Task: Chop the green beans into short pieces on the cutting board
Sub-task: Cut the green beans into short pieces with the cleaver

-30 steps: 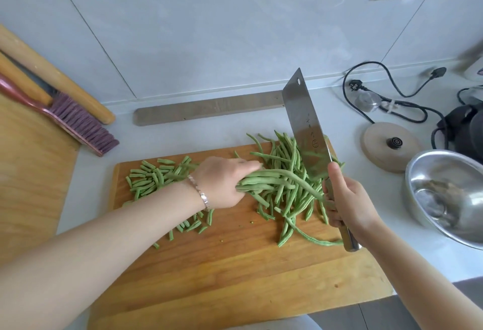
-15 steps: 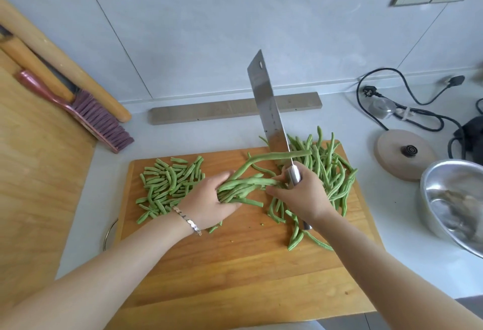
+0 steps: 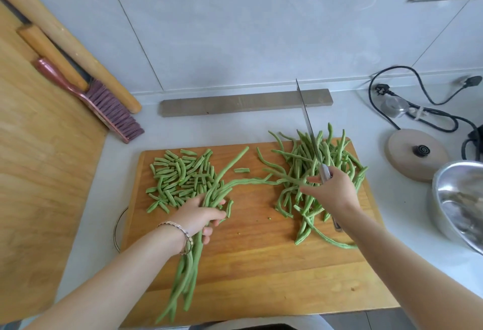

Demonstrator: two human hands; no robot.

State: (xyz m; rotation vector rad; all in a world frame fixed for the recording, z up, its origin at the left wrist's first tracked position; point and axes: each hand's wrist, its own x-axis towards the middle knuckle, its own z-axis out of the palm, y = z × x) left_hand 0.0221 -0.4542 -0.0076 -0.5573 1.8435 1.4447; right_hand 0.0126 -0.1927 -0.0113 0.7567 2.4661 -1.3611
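A wooden cutting board (image 3: 261, 264) lies on the white counter. Short cut bean pieces (image 3: 180, 175) are heaped at its far left. A pile of whole green beans (image 3: 337, 157) covers its far right. My left hand (image 3: 200, 214) grips a bundle of long beans (image 3: 188, 272) that trails down toward the board's near edge, with some stretching right to the pile. My right hand (image 3: 332, 191) holds the cleaver (image 3: 308, 125) by its handle, blade edge-on above the pile, while its fingers touch beans there.
A steel bowl (image 3: 460, 199) sits at the right edge. Behind it are a round wooden lid (image 3: 415, 154) and black power cords (image 3: 418, 110). A grey bar (image 3: 243, 102) lies along the wall. A brush (image 3: 104, 104) and rolling pins (image 3: 68, 39) lean at far left.
My left hand has pulled a bundle of long beans out of the pile and leftward toward me. My right hand and cleaver have shifted right, over the pile.
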